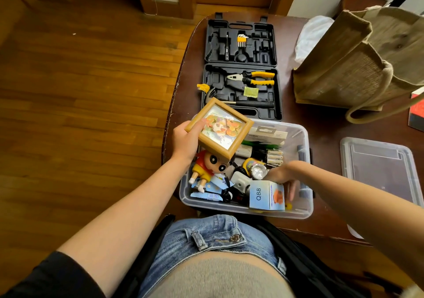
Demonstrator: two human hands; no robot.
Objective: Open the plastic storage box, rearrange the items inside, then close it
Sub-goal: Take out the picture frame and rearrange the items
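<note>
Hands: left (187, 141) lifts frame (219, 130) above box rim (307, 137).

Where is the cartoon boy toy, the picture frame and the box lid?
cartoon boy toy (214, 162): head view, on his face.
picture frame (219, 129): head view, on the glass front.
box lid (380, 166): head view, on its flat middle.
</note>
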